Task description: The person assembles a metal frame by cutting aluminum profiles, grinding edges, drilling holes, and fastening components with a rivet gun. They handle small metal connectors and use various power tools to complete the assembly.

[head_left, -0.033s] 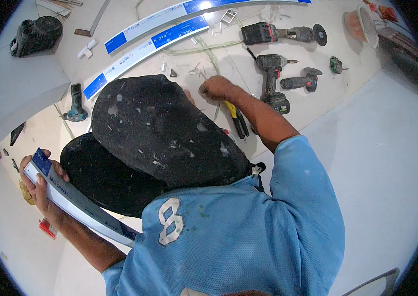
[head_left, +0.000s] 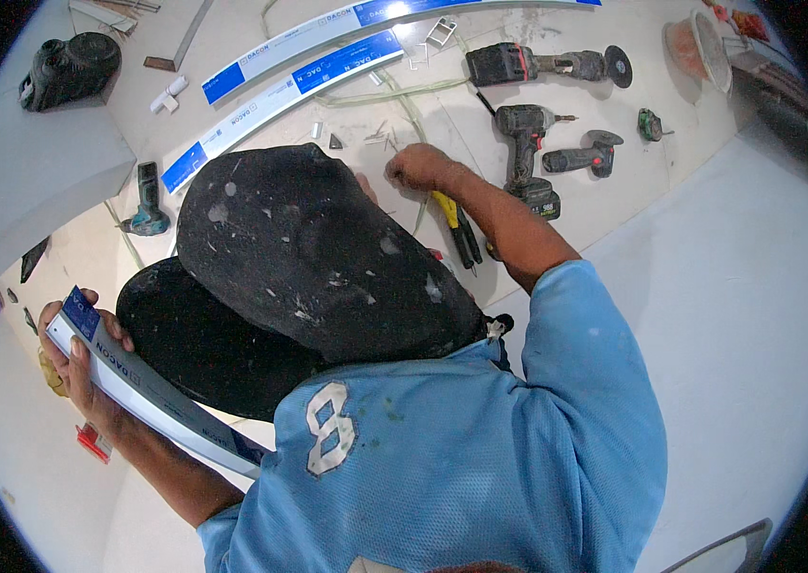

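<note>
My left hand (head_left: pixel 74 353) is wrapped round the end of a long metal profile strip (head_left: pixel 151 393) covered in blue and white film. The strip slants along my left forearm, and its lower end is hidden by my blue shirt. Over the floor, beyond my bent knees in dark trousers (head_left: pixel 299 248), my right hand (head_left: pixel 418 169) has its fingers curled together. Whatever they hold, if anything, is hidden. Several thin screws or nails (head_left: pixel 378 132) lie scattered just beside those fingers. Under my right forearm rests a yellow and black pliers-like tool (head_left: pixel 464 239).
Right of my hand lie a cordless driver (head_left: pixel 521 143), a small cordless tool (head_left: pixel 580 158) and a cordless grinder (head_left: pixel 566 67). Two film-covered strips (head_left: pixel 241 116) stretch across the far floor. A teal power tool (head_left: pixel 147 202), black jerrycan (head_left: pixel 70 70) and bucket (head_left: pixel 717 57) stand farther out.
</note>
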